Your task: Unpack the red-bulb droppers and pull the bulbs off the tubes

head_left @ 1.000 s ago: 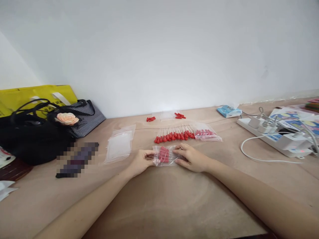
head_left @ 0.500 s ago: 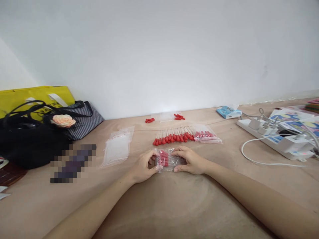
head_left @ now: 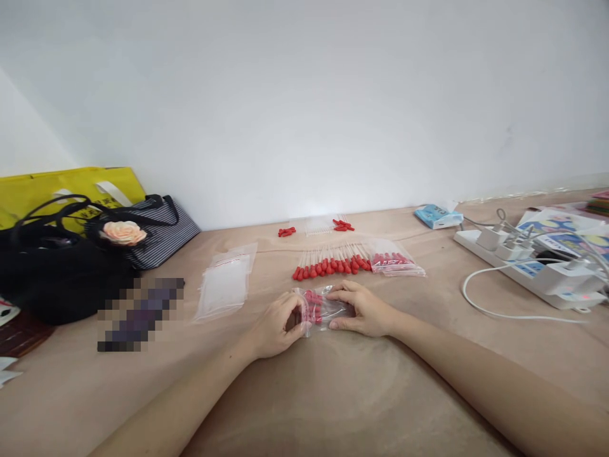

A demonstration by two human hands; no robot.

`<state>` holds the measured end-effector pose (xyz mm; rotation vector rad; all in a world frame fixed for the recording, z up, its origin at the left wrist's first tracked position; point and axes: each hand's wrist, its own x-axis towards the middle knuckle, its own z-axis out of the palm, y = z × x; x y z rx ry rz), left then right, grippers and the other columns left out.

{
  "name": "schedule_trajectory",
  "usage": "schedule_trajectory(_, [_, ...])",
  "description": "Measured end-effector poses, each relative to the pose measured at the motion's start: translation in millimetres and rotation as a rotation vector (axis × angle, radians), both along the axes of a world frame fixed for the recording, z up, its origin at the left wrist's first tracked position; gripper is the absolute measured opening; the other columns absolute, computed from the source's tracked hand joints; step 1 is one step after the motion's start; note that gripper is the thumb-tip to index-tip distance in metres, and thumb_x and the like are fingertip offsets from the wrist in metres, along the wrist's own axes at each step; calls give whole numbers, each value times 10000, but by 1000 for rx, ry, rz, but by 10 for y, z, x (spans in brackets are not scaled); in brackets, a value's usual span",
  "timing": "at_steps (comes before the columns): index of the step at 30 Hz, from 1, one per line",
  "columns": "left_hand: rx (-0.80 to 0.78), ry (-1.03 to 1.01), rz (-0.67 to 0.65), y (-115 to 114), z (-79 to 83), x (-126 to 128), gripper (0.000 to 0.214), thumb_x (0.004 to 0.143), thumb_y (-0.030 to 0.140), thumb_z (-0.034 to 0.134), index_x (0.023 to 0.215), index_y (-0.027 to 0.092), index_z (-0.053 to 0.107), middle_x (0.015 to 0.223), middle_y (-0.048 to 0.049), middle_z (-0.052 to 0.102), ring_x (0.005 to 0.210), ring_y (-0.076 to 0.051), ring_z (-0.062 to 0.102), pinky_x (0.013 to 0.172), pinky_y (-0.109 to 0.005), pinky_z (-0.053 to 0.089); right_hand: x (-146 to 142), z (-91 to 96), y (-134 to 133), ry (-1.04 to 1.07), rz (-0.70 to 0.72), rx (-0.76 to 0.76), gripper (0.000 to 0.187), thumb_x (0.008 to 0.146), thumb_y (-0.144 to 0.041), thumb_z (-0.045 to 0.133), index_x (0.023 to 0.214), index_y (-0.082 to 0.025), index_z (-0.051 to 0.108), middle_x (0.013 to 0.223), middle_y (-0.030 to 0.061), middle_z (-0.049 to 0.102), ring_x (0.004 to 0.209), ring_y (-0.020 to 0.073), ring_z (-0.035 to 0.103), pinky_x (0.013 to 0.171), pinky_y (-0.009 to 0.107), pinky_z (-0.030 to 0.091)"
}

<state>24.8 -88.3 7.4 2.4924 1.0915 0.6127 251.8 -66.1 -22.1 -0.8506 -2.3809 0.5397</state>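
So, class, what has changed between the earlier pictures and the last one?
The clear bag with red pieces has shifted slightly toward the person. The left hand and right hand came with it, thumbs and fingers spread wider at its ends. Nothing was let go. The row of red-tipped sticks, flat bags and filled bags stayed put.

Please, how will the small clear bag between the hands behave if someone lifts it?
The clear bag will probably flop, since its film looks thin and wrinkled. It may sag more toward the left hand, where the red pieces inside bunch.
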Motion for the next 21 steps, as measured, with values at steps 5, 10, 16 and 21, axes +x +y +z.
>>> schedule_trajectory(5, [-65, 73, 15, 2, 31, -48, 84, 770, 238, 445, 839, 193, 424, 791, 1, 486, 702, -128, 443, 643, -251, 387, 2, -6, 11, 5, 2, 4, 546, 693, -496, 587, 1130, -175, 530, 1049, 100, 518, 945, 196, 498, 846, 338, 400])
schedule_trajectory(10, [-97, 92, 30, 65, 98, -201, 178, 824, 239, 376, 991, 198, 422, 814, -11, 511, 701, -132, 460, 639, -254, 380, 1, -9, 16, -2, -48, -36, 526, 696, -504, 577, 1099, -168, 551, 1035, 95, 516, 897, 184, 515, 811, 323, 420])
schedule_trajectory(16, [-277, 117, 115, 144, 194, -559, 174, 822, 333, 387, 935, 204, 420, 726, 18, 476, 625, -114, 439, 573, -224, 371, -3, -15, 18, 12, -54, -48, 519, 687, -493, 594, 1093, -173, 554, 1023, 91, 516, 862, 174, 518, 781, 313, 434])
schedule_trajectory(21, [-201, 207, 188, 151, 243, -630, 322, 747, 410, 485, 991, 209, 422, 917, -33, 512, 728, -148, 478, 607, -245, 397, -5, -31, 25, 10, -64, -49, 523, 688, -504, 588, 1092, -174, 553, 1014, 88, 516, 804, 160, 523, 737, 310, 447])
